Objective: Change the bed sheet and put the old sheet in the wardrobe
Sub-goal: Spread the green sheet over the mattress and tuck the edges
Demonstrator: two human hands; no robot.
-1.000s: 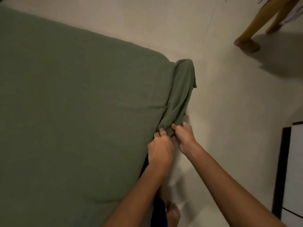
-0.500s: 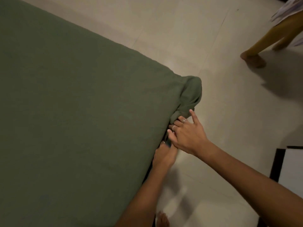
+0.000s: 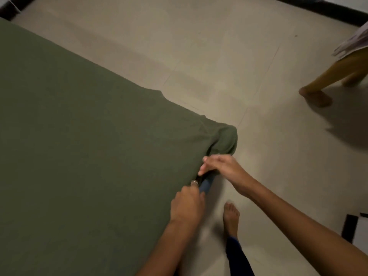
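A plain green bed sheet (image 3: 83, 140) covers the bed and fills the left half of the view. Its loose corner (image 3: 225, 142) bunches and hangs over the bed's near right corner. My left hand (image 3: 187, 208) is at the bed's side edge, fingers curled down into the sheet's edge, next to a strip of blue mattress (image 3: 206, 184) that shows there. My right hand (image 3: 221, 168) lies just below the hanging corner, its fingers stretched toward the bed edge and touching the fabric. How far the sheet goes under the mattress is hidden.
Pale floor tiles (image 3: 239, 66) lie to the right of the bed. My bare foot (image 3: 231, 218) stands beside the bed. Another person's leg in yellow trousers (image 3: 338, 74) is at the upper right. A black-edged white furniture corner (image 3: 356, 230) sits at the right.
The view swung upward along the bed. My right hand shifted from gripping the hanging corner to reaching flat against the bed edge. A blue strip of mattress came into view at the edge.
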